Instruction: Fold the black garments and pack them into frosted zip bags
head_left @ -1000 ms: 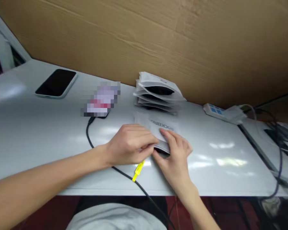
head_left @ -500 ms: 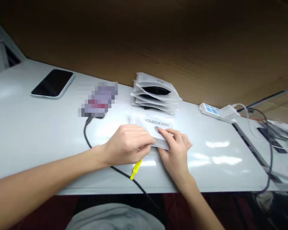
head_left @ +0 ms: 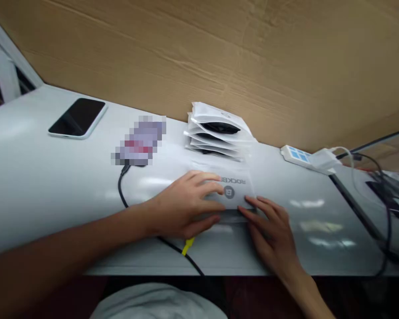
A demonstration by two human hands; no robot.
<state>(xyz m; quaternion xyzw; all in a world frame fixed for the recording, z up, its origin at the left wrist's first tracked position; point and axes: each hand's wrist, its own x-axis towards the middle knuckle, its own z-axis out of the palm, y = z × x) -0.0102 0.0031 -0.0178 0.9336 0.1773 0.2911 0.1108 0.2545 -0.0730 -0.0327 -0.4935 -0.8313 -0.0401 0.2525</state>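
Note:
A flat white packet (head_left: 234, 190) with dark lettering and a round grey logo lies on the white table (head_left: 36, 177). My left hand (head_left: 182, 206) rests on its left part, fingers stretched out flat and pressing it down. My right hand (head_left: 272, 230) lies at its lower right corner, fingers extended, fingertips touching the packet's edge. Behind the packet stands a loose stack of similar white packets (head_left: 217, 130) with dark contents showing.
A black phone (head_left: 77, 117) lies face up at the far left. A blurred small item (head_left: 141, 141) has a black cable (head_left: 123, 186) with a yellow tag (head_left: 188, 246) running off the front edge. A white power strip (head_left: 299, 155) and cables sit right. Cardboard wall (head_left: 219, 53) behind.
My left hand has opened from a curled pinch to flat fingers on the packet. My right hand has slid right and down to the packet's corner. The packet now lies flatter.

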